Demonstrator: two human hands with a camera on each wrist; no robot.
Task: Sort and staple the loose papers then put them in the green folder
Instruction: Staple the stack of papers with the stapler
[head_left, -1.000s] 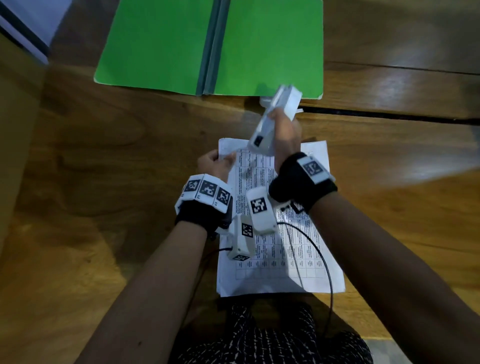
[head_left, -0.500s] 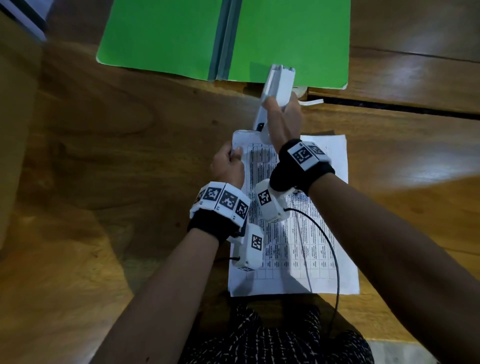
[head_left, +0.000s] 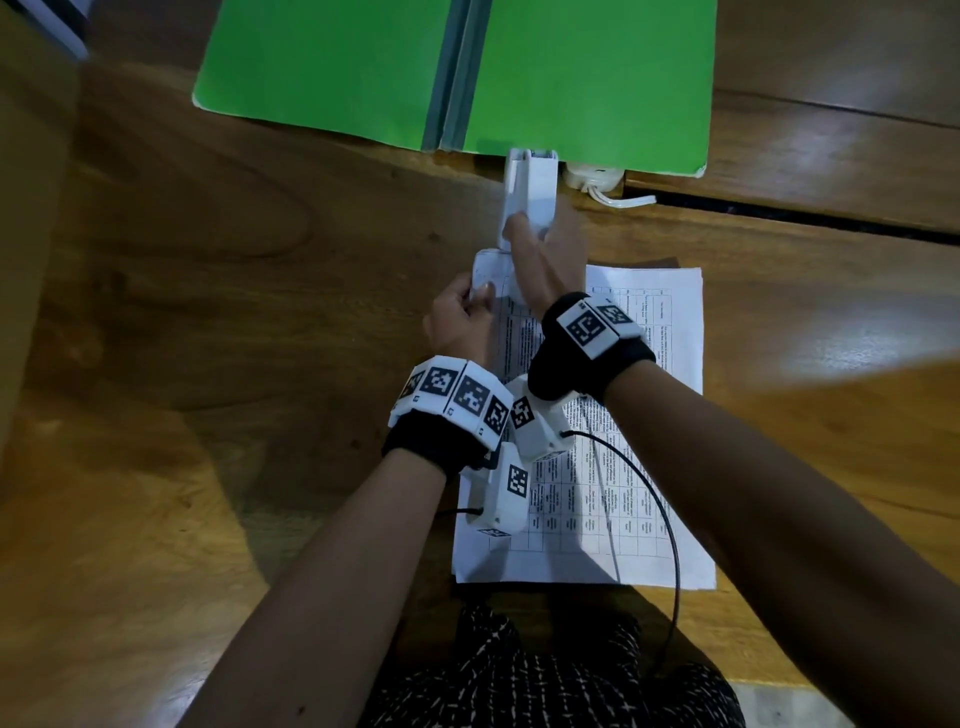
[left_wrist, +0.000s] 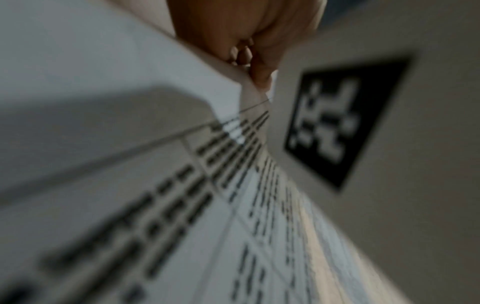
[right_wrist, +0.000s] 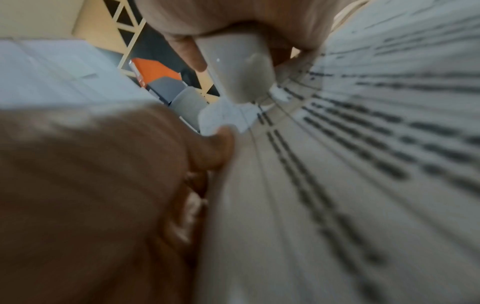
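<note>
Left hand (head_left: 457, 317): fingers (left_wrist: 255, 67) curled, pinching the far left corner of the loose papers (head_left: 644, 415) and lifting it slightly off the table (head_left: 234, 312).
Right hand (head_left: 540, 260): wrapped round the white stapler (head_left: 527, 192), mouth set at the pinched corner, just beside the left fingertips.
Papers: printed tables face up, sheets stacked roughly square, lying beneath both wrists; staple not yet confirmed driven, contact point hidden by the hand.
Green folder (head_left: 363, 67): spread open flat, just beyond the stapler's far end, well past the fingertips.
Handling, papers: judged light, limp and prone to fanning; best held tight at the corner beside the stapler mouth, then lifted by a long edge with support underneath.
Handling, stapler: rigid plastic, likely needing a firm squeeze near its front.
Also present: white cabled object (head_left: 595, 179) at the folder's near edge.
</note>
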